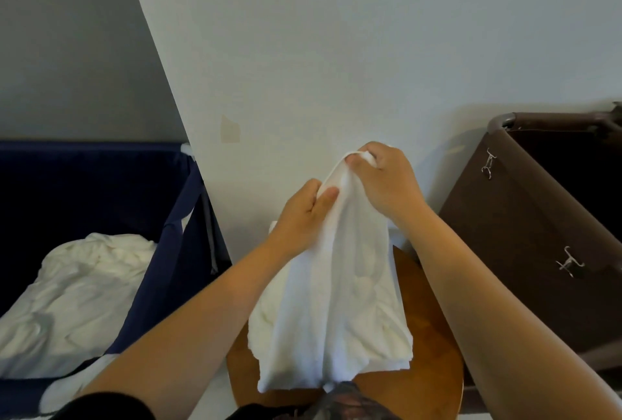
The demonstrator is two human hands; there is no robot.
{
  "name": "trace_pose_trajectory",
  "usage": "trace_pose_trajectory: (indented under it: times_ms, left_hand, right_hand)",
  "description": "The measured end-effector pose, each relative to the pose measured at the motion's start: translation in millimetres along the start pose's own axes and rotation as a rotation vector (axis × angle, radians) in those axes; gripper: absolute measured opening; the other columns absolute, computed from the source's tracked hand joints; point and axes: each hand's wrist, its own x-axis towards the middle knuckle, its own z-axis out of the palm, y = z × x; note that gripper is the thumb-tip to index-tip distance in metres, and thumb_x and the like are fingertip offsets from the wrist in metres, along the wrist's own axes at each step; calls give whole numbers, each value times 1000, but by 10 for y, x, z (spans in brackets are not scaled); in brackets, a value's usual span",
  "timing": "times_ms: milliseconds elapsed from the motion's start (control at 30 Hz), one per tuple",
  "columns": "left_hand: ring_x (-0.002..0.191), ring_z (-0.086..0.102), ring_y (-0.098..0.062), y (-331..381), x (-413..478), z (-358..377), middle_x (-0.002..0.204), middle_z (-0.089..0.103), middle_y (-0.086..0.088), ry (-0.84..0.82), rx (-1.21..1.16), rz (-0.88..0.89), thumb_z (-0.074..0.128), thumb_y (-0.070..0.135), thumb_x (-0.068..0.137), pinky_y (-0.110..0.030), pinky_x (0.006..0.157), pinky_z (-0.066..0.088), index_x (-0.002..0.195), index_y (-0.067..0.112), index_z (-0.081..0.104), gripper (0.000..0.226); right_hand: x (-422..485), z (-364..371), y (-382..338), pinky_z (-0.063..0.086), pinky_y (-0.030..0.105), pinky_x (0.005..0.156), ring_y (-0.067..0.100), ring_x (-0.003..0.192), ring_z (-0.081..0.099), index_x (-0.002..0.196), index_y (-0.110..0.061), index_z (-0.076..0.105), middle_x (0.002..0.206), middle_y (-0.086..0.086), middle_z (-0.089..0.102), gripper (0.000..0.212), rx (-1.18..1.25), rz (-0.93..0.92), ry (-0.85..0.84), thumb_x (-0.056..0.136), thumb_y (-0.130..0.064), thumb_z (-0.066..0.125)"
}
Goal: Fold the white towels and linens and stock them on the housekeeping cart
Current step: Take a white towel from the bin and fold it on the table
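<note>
Both hands pinch the towel [331, 288] by its top edge, left hand [299, 214] below right hand [383, 180], over the desk [434, 352]. Slide the fingers apart to find corners before folding.

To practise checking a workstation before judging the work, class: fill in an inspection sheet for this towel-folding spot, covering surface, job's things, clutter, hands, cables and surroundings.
Surface: round brown wooden table, partly covered by the towel.
Job's things: white cloth towel held up, its lower end bunched on the table; crumpled white linen inside the navy fabric bin at left.
Clutter: nothing seen.
Hands: left hand and right hand both grip the towel's top edge.
Cables: nothing seen.
Surroundings: brown fabric hamper with metal hooks at right; white wall behind.
</note>
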Motion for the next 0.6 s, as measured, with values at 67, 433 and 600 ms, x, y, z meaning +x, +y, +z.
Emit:
trace_pose_trajectory:
  times_ms: [67,433,600]
  left_hand:
    - [59,33,-14,-175,-39,-16,65,34,-1,-11,-36,-104,49,34,97,-28,57,28,68,17,35,37]
    - [53,39,-5,393,184,-302,58,43,5,-136,254,201,41,27,101,-18,54,31,59,18,42,43]
    - [61,47,-8,433,116,-254,63,52,5,-51,-60,159,39,28,102,-21,62,39,67,11,56,42]
  right_hand:
    - [36,-104,64,35,23,59,11,68,48,78,-13,57,76,-2,55,21,-24,45,70,93,-27,49]
    - [-252,54,-32,38,13,68,2,89,51,123,-24,46,106,-15,51,33,-11,-30,-395,92,-26,58]
    - [-242,-2,-176,36,11,51,2,58,48,83,-13,61,72,-7,56,20,24,-57,-337,93,-29,55]
